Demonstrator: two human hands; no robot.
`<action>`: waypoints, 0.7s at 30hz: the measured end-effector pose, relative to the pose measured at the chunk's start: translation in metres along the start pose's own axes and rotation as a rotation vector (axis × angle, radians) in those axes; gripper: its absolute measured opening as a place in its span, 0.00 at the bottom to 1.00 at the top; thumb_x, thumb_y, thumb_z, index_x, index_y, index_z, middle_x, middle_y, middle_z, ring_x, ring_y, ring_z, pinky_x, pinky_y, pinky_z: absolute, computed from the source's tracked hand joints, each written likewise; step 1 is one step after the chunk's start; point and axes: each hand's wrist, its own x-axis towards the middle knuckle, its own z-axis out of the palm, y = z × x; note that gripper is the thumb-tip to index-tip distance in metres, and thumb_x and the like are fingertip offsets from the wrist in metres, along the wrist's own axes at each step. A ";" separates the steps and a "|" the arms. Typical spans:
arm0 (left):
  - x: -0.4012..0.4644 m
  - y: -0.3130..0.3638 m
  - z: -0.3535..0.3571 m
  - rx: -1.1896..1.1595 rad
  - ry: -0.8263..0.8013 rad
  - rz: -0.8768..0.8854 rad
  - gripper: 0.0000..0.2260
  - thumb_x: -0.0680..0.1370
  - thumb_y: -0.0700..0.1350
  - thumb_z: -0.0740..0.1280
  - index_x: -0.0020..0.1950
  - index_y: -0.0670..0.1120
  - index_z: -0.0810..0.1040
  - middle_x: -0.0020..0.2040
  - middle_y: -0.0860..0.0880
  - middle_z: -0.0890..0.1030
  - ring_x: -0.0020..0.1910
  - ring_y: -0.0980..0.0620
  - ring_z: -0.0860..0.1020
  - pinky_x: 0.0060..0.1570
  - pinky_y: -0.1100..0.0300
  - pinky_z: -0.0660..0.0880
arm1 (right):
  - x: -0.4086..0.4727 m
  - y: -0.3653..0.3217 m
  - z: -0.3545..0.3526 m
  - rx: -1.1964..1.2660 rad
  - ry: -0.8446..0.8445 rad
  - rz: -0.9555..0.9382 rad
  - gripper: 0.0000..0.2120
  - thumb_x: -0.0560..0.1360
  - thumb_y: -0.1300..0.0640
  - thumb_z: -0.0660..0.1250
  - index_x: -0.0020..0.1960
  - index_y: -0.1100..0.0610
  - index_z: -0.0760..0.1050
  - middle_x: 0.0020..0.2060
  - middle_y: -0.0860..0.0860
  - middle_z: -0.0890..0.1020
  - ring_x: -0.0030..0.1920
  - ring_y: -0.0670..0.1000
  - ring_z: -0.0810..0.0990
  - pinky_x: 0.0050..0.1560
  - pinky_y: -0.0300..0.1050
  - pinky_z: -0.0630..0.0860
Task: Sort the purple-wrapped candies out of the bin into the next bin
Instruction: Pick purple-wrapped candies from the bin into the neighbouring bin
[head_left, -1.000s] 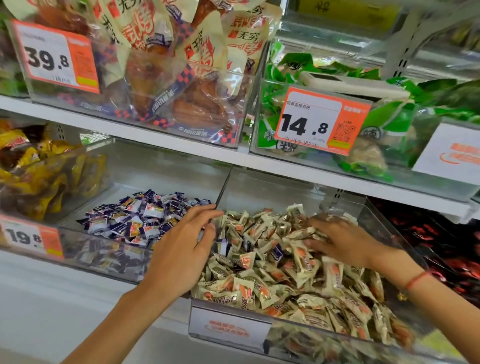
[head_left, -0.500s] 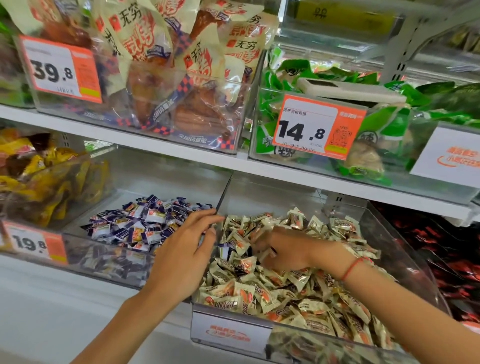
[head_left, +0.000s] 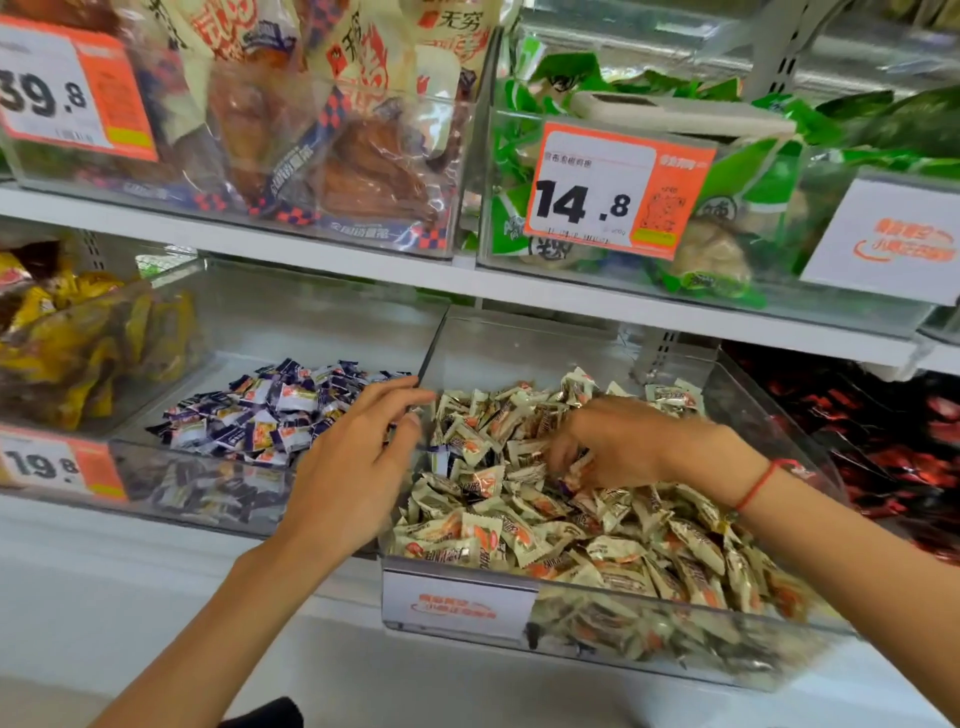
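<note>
Above the divider (head_left: 434, 353), left hand (head_left: 353, 467) fingers spread; right hand (head_left: 618, 441) fingers curl into cream candies (head_left: 519, 530).

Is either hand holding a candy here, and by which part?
Left hand: nothing, fingers straight over the bin divider. Right hand: fingers curled down into the cream candies; a grip cannot be told.

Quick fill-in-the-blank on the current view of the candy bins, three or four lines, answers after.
1. The purple-wrapped candies mostly lie in the bin on the ____ side.
2. The right hand digs into the ____-wrapped candies.
3. The price tag above the cream candies reads ____.
4. The left hand hovers over the ____ between the two bins.

Answers: left; cream; 14.8; divider
</note>
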 end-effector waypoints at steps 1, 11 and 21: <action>0.000 0.001 0.000 0.004 0.000 0.001 0.15 0.82 0.47 0.55 0.65 0.58 0.73 0.67 0.66 0.65 0.49 0.70 0.70 0.49 0.65 0.65 | -0.001 0.000 0.001 0.023 0.032 -0.006 0.18 0.73 0.61 0.71 0.59 0.44 0.78 0.59 0.43 0.80 0.62 0.46 0.75 0.60 0.42 0.67; 0.001 0.003 0.000 -0.028 0.028 0.006 0.14 0.82 0.45 0.57 0.63 0.56 0.76 0.66 0.62 0.69 0.56 0.62 0.70 0.47 0.66 0.64 | -0.005 -0.010 0.019 0.063 0.166 0.023 0.12 0.74 0.62 0.68 0.54 0.49 0.79 0.53 0.45 0.79 0.57 0.48 0.76 0.68 0.50 0.66; -0.002 0.013 -0.001 0.017 0.089 0.060 0.20 0.80 0.60 0.55 0.65 0.54 0.76 0.67 0.59 0.70 0.67 0.61 0.63 0.65 0.61 0.58 | -0.034 -0.031 0.003 1.357 0.475 -0.027 0.07 0.70 0.63 0.75 0.43 0.55 0.77 0.40 0.47 0.84 0.38 0.43 0.83 0.37 0.31 0.75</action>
